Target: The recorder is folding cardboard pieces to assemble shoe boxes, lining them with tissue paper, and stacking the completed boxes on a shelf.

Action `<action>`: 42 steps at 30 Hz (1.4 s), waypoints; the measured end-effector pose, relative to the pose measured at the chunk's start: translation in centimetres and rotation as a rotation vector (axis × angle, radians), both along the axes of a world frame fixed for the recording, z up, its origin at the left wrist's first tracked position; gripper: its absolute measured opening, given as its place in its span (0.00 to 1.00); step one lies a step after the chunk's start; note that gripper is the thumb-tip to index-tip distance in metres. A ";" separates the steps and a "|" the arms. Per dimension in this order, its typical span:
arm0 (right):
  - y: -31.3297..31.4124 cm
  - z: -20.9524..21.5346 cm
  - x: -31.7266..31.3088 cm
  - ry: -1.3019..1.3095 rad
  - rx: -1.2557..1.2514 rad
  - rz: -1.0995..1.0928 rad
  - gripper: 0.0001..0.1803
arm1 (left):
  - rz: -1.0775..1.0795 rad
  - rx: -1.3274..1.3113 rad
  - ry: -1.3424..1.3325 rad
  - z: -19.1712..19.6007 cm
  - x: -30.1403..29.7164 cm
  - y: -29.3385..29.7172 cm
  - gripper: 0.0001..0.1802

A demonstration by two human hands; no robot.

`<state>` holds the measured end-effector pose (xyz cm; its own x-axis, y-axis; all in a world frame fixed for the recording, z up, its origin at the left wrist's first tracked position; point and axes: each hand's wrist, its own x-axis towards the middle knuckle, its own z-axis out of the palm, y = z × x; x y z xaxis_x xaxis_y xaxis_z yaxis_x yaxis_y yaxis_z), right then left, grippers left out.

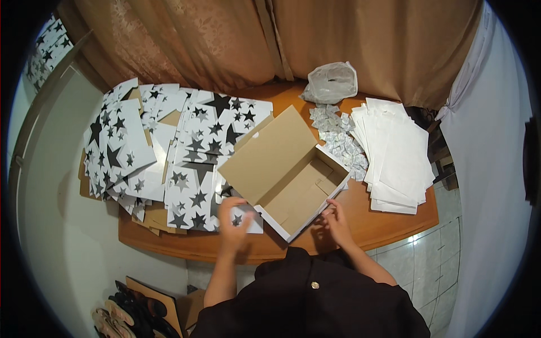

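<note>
Looking down from afar through the head camera, I find the open box [301,194] near the middle of the table [394,225], set at an angle with its lid [270,149] tipped back toward the star-printed cardboard [194,169]. My left hand [234,222] is beside the box's left corner, thumb and fingers spread apart, with no clear grip on the cardboard. My right hand [336,222] has its fingertips at the front wall; I cannot tell whether they pinch that edge or merely rest against it. I judge the box light and fairly stiff along its folded walls, but the broad lid looks thin enough to flex, and the smooth white outside may slide under dry fingers. I would hold it low by opposite walls near the corners, where the folds should resist crushing, and leave the lid unloaded. Small packets [341,147] and white paper [397,152] lie to the right.
</note>
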<state>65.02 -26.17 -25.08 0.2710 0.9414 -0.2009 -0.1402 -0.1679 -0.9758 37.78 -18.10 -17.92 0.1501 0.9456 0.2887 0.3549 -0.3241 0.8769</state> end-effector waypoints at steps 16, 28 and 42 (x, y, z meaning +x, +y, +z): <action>4.0 -6.6 9.7 -1.220 -0.156 -0.021 0.19 | -0.653 0.102 0.598 -2.3 4.7 -1.5 0.13; 3.9 1.1 11.9 -0.123 -0.068 -0.414 0.28 | -0.462 0.458 0.515 -5.6 2.2 -4.4 0.12; 2.0 1.7 4.8 -1.587 -0.206 -0.050 0.28 | -0.208 0.164 0.940 -5.5 6.0 -2.5 0.27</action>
<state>69.79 -24.16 -23.40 0.3478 0.9192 0.1848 0.9372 -0.3355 -0.0951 43.74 -20.65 -23.42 0.5455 0.8331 0.0920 0.8085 -0.5519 0.2042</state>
